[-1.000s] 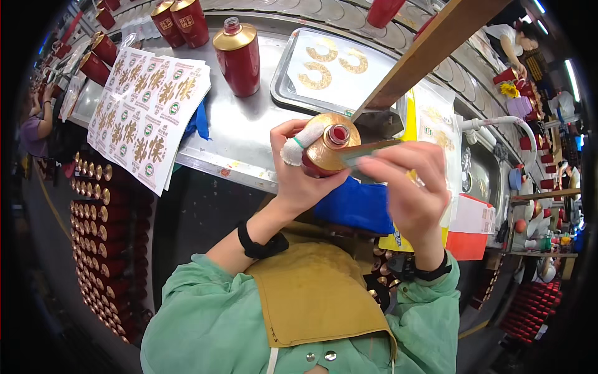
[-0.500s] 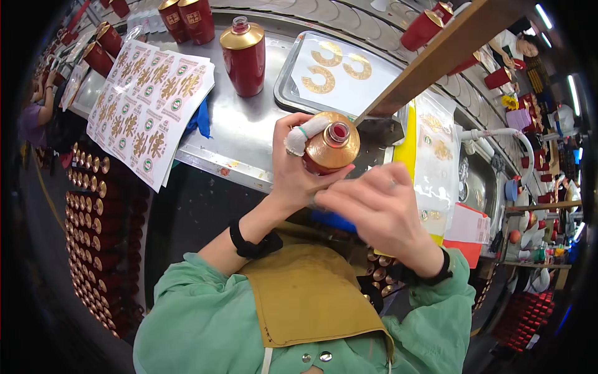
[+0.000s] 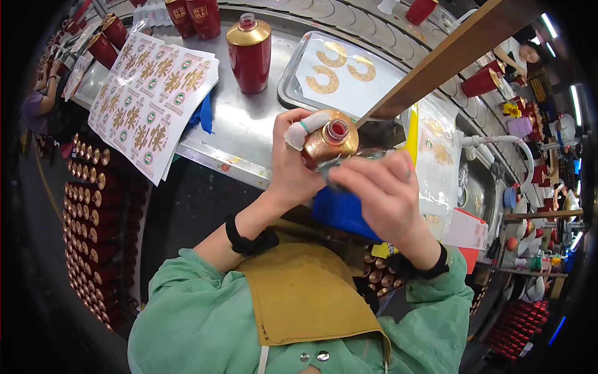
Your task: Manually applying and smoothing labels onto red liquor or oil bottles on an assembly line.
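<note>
My left hand (image 3: 289, 165) is wrapped round a red bottle with a gold shoulder (image 3: 319, 149), its open neck tilted up toward me. A white fabric cover with a green band sits on one of its fingers. Against the near right side of the bottle, my right hand (image 3: 386, 193) is closed with bent fingers. Something shiny and see-through, smeared by motion, shows at its fingertips; I cannot make out what it is. Another red bottle with a gold shoulder (image 3: 249, 62) stands upright on the metal table (image 3: 218, 146).
Printed decal sheets (image 3: 140, 103) lie at the left table edge. A metal tray (image 3: 288, 93) holds a white sheet with gold C-shaped decals (image 3: 361, 68). A slanting wooden bar (image 3: 436, 56) crosses at right, near a sink (image 3: 479, 187). Below my hands is a blue object (image 3: 342, 215).
My right hand has moved slightly up and right along the bottle, and a shiny see-through thing now shows at its fingertips. More of the blue object is visible. My left hand still holds the bottle.
</note>
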`<state>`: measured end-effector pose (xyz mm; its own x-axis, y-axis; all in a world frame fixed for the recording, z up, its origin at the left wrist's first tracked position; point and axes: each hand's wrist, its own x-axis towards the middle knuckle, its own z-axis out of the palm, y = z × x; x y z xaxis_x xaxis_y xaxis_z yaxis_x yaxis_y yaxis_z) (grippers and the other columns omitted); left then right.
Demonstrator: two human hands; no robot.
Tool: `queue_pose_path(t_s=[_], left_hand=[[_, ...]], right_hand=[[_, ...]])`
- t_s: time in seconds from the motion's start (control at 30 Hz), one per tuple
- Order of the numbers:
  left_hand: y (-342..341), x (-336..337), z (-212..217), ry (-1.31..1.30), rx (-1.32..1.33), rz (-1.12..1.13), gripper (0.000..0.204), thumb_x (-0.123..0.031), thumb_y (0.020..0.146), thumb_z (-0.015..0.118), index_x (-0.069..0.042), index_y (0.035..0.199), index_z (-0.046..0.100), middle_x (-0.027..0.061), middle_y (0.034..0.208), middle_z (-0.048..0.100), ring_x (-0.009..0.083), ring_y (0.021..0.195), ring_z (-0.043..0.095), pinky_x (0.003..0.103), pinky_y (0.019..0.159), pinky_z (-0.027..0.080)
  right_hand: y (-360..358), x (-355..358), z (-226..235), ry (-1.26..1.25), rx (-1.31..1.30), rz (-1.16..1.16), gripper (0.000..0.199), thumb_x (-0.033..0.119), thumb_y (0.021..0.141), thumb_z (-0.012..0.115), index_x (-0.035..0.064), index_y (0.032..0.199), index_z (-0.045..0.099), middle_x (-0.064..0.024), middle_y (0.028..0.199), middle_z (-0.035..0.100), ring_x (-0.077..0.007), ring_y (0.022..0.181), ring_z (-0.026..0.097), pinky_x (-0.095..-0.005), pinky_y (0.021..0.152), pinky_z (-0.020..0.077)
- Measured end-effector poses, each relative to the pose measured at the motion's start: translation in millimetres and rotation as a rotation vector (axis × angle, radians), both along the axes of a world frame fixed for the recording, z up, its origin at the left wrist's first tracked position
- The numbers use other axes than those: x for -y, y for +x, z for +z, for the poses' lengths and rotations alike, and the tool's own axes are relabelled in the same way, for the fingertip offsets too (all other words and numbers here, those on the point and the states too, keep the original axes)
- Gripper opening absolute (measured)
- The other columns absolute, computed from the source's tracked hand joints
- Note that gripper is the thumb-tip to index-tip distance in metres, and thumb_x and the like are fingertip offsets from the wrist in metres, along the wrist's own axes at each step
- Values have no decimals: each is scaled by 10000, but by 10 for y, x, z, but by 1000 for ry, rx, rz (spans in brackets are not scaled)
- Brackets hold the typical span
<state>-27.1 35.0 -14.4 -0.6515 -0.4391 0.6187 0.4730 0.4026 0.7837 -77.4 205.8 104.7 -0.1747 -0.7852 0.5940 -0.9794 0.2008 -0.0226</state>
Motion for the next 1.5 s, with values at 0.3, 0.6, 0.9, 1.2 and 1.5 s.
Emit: queue_pose_path(t_s=[0.3,0.6,0.9,1.2,1.5], left_hand=[[64,0,101,460,83,-372,871,-146,648,934,-38,1408,522,135,1343,519,282,1222,588,413,1004,520],[4,98,51,-97,16,-5,875,-160,616,947,-62,1373,520,119,1261,479,287,1138,575,394,953,529],[66,124,14,-77,28,-138,833,-179,648,943,-56,1364,534,152,1303,502,316,1199,553,406,1041,472],[33,130,-9,-107,-5,-28,850,-166,597,957,-37,1335,555,134,1284,494,293,1171,562,394,977,515],[33,40,7,-96,13,56,862,-221,647,976,-41,1362,529,141,1291,477,298,1200,535,410,1003,494]], right_hand=[[-14,47,59,74,12,154,316,184,691,709,157,1001,763,72,980,721,-147,833,576,-322,765,403],[-28,30,57,200,59,232,319,191,694,701,157,1005,760,76,1004,717,-143,841,572,-332,770,399],[33,47,8,195,144,198,333,178,732,671,156,1050,767,62,1016,724,-140,854,580,-334,750,413],[22,33,16,82,51,66,319,194,732,673,153,1035,765,64,990,713,-143,820,573,-315,757,414],[-7,102,-3,-75,113,-57,257,184,723,682,165,969,756,77,977,700,-134,823,572,-313,767,407]])
